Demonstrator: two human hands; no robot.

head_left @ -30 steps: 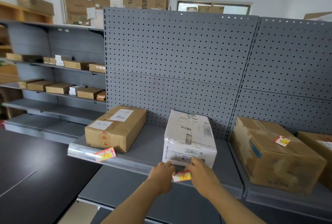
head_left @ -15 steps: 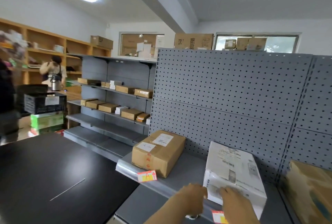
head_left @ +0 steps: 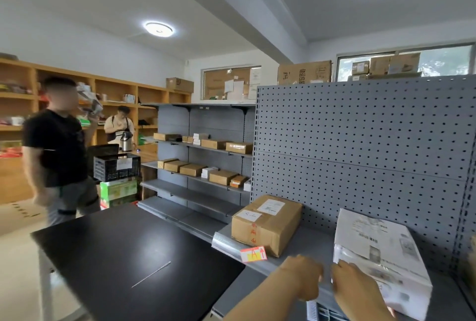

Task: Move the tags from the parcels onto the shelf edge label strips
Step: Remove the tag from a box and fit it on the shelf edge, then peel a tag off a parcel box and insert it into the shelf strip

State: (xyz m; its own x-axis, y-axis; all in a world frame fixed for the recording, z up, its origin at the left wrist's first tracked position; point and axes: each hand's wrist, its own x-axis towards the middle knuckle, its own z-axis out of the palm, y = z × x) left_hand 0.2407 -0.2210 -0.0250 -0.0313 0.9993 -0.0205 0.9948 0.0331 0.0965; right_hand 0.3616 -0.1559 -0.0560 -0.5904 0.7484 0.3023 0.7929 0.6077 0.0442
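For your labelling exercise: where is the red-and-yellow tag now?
In the head view, the red-and-yellow tag sits on the shelf edge strip, lower centre, directly in front of the brown parcel.

Take the black table [head_left: 128,251] as your marker; a thin pale line [head_left: 151,274] runs across its top. At its far left corner you see a person in a black T-shirt [head_left: 58,148], blurred, one arm raised. Just behind the table's far edge a black plastic crate [head_left: 116,167] sits above green cartons [head_left: 118,189]. Further back from the table a second person in an apron [head_left: 119,127] stands by a metal flask [head_left: 126,140]. Wooden wall shelving [head_left: 113,91] runs well behind the table. A round ceiling lamp [head_left: 159,29] glows high above it, and a printed cardboard box [head_left: 304,73] stands high up, well to the table's right.
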